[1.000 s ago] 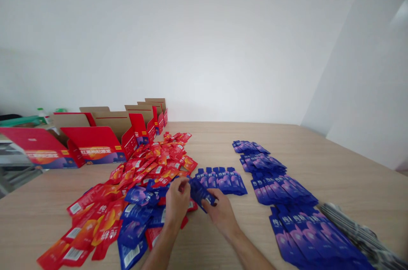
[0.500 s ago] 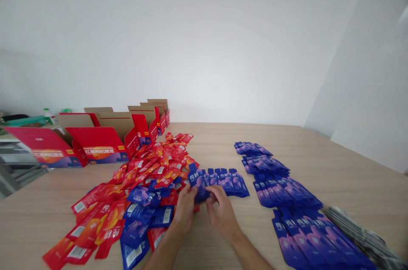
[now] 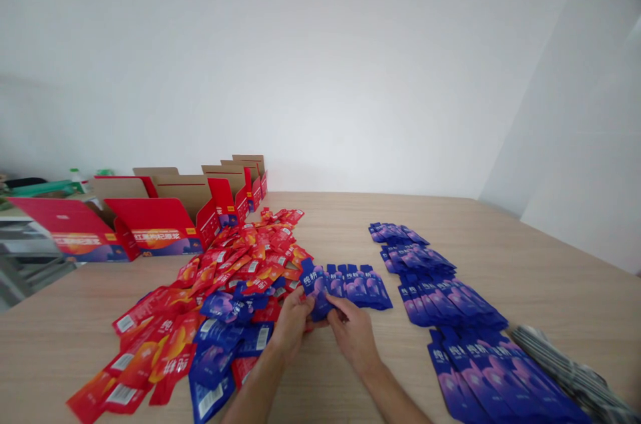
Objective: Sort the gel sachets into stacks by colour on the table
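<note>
Both hands hold one blue sachet upright at the centre, its printed face toward me. My left hand grips its left lower edge, and my right hand pinches its lower right side. Just behind and to the right lies a row of overlapping blue sachets on the table. Left of my hands is a loose heap of red sachets, with several blue sachets at its near side. On the right, blue sachets lie in several fanned rows.
Open red boxes stand in a line at the back left of the wooden table. A striped grey bundle lies at the near right. A white wall is behind the table, and a green-capped bottle is at far left.
The held blue sachet and both hands have shifted slightly to the right, so the sachet covers more of the row's left end. The rest looks unmoved.
</note>
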`<action>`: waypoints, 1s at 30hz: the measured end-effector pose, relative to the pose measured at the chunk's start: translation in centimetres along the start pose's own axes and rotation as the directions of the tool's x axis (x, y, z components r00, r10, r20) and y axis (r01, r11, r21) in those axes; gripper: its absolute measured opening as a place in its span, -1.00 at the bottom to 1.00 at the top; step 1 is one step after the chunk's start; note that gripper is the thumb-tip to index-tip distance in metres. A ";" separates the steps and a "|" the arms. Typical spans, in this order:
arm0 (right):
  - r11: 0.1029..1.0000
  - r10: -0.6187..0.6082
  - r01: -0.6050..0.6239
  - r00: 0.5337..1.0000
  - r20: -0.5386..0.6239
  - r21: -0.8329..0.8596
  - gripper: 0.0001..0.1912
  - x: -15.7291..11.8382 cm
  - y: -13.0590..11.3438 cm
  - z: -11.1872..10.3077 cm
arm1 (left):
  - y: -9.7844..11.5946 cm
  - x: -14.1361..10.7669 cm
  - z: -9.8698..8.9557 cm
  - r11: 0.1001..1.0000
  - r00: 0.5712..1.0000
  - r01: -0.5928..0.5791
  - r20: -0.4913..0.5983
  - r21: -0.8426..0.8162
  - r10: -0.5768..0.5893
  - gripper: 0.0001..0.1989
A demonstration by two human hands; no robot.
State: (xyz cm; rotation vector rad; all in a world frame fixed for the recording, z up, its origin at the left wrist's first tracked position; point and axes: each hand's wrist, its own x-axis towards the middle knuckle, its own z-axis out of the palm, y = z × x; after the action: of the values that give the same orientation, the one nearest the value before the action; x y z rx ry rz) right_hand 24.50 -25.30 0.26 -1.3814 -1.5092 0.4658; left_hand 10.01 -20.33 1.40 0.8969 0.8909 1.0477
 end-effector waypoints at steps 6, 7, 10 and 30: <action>1.000 -0.015 0.014 0.996 -0.085 -0.014 -0.62 -0.2 0.5 0.7 | 0.0 -0.5 0.4 0.994 0.979 -0.074 0.186 -0.075 0.087 -0.43; 1.000 -0.019 0.017 0.996 -0.092 -0.015 -0.61 -0.3 0.6 0.7 | -0.1 -0.5 0.3 0.994 0.974 -0.084 0.204 -0.073 0.097 -0.38; 1.000 0.012 -0.011 0.997 -0.082 0.009 -0.59 -0.4 0.6 0.6 | -0.6 -0.2 0.1 0.994 0.975 -0.109 0.192 -0.017 0.110 -0.33; 0.963 0.197 -0.191 0.980 -0.013 0.193 -0.53 0.3 0.0 0.0 | -1.9 0.7 -0.1 0.989 0.999 0.015 -0.051 0.148 -0.007 -0.59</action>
State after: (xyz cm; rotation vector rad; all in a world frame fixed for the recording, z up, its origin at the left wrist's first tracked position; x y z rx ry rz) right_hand 24.52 -25.00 0.41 -1.3831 -1.2730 0.6895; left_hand 10.70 -20.16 -0.53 0.9919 1.0255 1.0079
